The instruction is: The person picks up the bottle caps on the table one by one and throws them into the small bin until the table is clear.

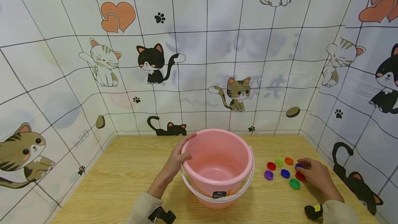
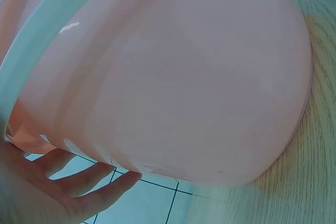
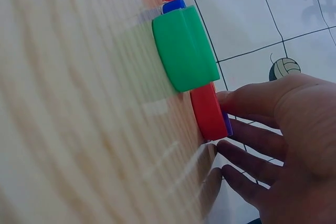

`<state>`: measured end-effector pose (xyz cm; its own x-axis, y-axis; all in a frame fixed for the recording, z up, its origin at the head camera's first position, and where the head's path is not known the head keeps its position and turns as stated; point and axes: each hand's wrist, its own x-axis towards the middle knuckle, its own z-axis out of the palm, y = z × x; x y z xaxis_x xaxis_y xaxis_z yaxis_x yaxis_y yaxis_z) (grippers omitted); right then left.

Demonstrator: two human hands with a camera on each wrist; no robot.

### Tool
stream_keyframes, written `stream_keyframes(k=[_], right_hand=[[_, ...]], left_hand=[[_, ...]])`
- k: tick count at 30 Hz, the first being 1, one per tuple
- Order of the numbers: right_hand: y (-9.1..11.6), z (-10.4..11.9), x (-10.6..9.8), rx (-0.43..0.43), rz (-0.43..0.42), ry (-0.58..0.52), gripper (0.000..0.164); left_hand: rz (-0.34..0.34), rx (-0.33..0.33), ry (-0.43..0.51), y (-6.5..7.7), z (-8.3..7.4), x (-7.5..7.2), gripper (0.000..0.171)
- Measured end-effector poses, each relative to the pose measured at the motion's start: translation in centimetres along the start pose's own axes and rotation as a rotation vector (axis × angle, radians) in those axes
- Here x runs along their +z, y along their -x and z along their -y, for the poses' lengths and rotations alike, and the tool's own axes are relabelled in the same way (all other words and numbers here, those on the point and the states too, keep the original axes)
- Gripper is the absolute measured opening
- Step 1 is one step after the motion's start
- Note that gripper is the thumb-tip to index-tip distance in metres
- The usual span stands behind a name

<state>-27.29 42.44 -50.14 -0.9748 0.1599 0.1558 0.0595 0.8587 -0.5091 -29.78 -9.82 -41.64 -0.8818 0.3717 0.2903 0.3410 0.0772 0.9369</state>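
A pink bucket [image 1: 217, 179] with a white handle stands upright on the wooden table. My left hand [image 1: 175, 160] grips its rim at the left, thumb over the inside edge and fingers along the outer wall, as the left wrist view also shows. Right of the bucket lies a loose group of small round plastic caps. With thumb and fingers my right hand [image 1: 315, 175] pinches a purple cap [image 1: 300, 165] at the group's right edge. Just in front of it are a red cap [image 1: 300, 176] and a green cap [image 3: 184, 48]. Only a sliver of the purple cap shows in the right wrist view.
Nearer the bucket lie another purple cap [image 1: 268, 175], another red cap [image 1: 271, 166], a light green cap [image 1: 278, 162], an orange cap [image 1: 288, 161] and a blue cap [image 1: 285, 173]. Cat-printed sheeting [image 1: 192, 51] rises behind the table [image 1: 130, 168] and along both sides.
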Motion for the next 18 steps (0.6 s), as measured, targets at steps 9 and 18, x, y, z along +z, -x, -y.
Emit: stream_keyframes(k=[9, 18], right_hand=[[0.18, 0.00, -0.01, 0.007, -0.003, -0.019, 0.047], [0.02, -0.25, -0.15, 0.008, -0.014, 0.001, 0.047]], left_hand=[[0.001, -0.003, -0.005, 0.00, -0.14, -0.04, 0.079], [-0.056, 0.008, -0.031, 0.11, -0.18, 0.31, 0.078]])
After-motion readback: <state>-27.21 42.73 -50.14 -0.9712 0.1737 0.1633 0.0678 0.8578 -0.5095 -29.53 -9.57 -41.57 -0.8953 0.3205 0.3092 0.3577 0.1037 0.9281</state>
